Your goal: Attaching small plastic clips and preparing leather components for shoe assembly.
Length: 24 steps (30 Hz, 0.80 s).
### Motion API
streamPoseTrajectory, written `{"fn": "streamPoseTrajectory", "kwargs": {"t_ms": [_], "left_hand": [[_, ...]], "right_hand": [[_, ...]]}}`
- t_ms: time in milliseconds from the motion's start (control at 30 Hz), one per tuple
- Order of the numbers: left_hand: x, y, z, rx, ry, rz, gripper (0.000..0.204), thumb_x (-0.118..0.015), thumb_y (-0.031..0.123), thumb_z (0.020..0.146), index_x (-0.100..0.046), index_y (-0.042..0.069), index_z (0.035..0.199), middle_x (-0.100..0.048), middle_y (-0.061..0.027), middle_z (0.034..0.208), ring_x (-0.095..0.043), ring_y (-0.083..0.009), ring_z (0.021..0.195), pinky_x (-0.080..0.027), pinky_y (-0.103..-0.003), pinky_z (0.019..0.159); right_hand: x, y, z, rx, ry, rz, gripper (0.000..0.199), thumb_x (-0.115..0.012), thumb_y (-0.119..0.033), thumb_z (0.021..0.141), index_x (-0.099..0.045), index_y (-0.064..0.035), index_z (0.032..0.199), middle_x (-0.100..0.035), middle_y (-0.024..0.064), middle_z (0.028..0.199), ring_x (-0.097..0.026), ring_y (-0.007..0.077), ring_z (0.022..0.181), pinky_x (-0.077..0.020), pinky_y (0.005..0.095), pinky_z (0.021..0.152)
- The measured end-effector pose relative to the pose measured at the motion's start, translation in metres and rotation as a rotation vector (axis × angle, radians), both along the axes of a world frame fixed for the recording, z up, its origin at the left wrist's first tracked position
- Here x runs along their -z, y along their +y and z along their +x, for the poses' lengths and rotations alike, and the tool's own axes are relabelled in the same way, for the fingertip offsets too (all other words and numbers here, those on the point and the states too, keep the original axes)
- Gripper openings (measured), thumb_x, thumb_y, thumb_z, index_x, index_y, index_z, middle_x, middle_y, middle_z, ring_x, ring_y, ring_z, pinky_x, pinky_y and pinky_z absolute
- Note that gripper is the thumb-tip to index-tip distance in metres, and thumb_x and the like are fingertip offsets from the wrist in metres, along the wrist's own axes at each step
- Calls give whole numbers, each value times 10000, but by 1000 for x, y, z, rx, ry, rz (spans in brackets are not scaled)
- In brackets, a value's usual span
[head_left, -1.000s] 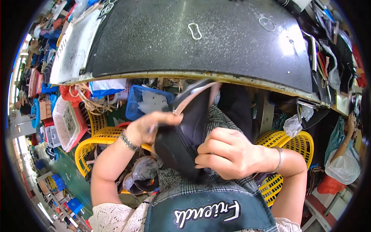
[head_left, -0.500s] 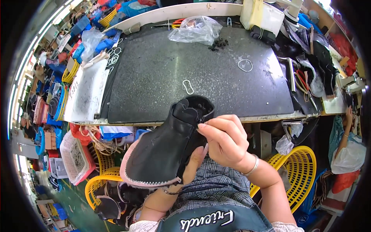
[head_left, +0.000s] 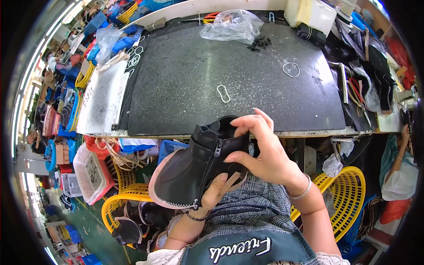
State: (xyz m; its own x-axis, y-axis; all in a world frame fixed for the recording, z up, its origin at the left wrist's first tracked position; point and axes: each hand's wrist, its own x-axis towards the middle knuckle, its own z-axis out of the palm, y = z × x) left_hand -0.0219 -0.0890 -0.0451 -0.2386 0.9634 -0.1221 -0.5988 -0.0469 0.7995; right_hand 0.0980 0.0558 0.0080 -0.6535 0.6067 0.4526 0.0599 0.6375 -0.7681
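Observation:
A black ankle boot upper (head_left: 182, 170) is held up in front of the table's near edge, its toe toward the lower left. Its lower rim is pale pink with white zigzag stitching, and a zip with a metal puller (head_left: 218, 148) runs down the side facing me. My left hand (head_left: 215, 191) grips the upper low down near the heel; its fingers are mostly hidden behind the leather. At the shaft, my right hand (head_left: 265, 152) has its fingertips over the top rim and its thumb on the outer side, closed round the leather.
On the dark table mat (head_left: 176, 88) lie two loose white bands, a clear plastic bag (head_left: 232, 26) and black scraps. Pliers and tools (head_left: 355, 95) sit at the right. Yellow baskets (head_left: 349, 198) stand below on both sides; the left one holds more uppers.
The upper has turned so its zip side faces me. My right hand has opened from a pinch at the zip's top to a wider grip over the shaft rim.

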Motion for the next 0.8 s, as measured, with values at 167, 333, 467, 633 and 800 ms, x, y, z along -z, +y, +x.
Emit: {"fn": "streamPoseTrajectory", "kwargs": {"t_ms": [167, 333, 467, 633, 800], "left_hand": [[12, -7, -5, 127, 143, -147, 554, -473, 206, 962, -282, 40, 1455, -436, -147, 1401, -492, -268, 1261, -408, -416, 1059], [21, -13, -17, 164, 410, -53, 581, -488, 258, 968, -270, 40, 1460, -430, -140, 1414, -478, -267, 1277, -399, -419, 1066], [-9, -1, -5, 63, 20, -14, 636, -535, 312, 950, -272, 41, 1462, -428, -131, 1425, -462, -260, 1291, -383, -415, 1075], [-43, 27, 10, 4, -207, 304, 453, -605, 129, 902, -473, -4, 1314, -515, -143, 1339, -549, -279, 1181, -426, -433, 1020], [-67, 78, -22, 160, -201, 128, 375, -635, -66, 840, -536, -12, 1198, -616, -104, 1129, -601, -200, 1070, -455, -346, 977]], "right_hand": [[11, -4, 2, 60, -39, -42, 503, -831, -95, 674, -529, -35, 1071, -584, 51, 951, -576, 209, 951, -295, 471, 1099], [16, -12, 1, 54, 177, -219, 512, -833, -82, 678, -512, -14, 1072, -535, 90, 1005, -537, 246, 980, -438, 353, 931], [43, -34, 13, 198, 426, -816, 661, -835, -46, 701, -435, 9, 1225, -526, 64, 1114, -515, 164, 1088, -436, 310, 975], [3, -44, 5, -261, 555, -1033, 1052, -739, -82, 824, 69, -112, 1497, -287, 122, 1477, -340, 212, 1338, -334, 384, 1086], [-96, 74, -46, 179, 670, -404, 347, -683, -57, 847, -541, 55, 1143, -687, 133, 909, -658, 168, 828, -523, 284, 690]]}}
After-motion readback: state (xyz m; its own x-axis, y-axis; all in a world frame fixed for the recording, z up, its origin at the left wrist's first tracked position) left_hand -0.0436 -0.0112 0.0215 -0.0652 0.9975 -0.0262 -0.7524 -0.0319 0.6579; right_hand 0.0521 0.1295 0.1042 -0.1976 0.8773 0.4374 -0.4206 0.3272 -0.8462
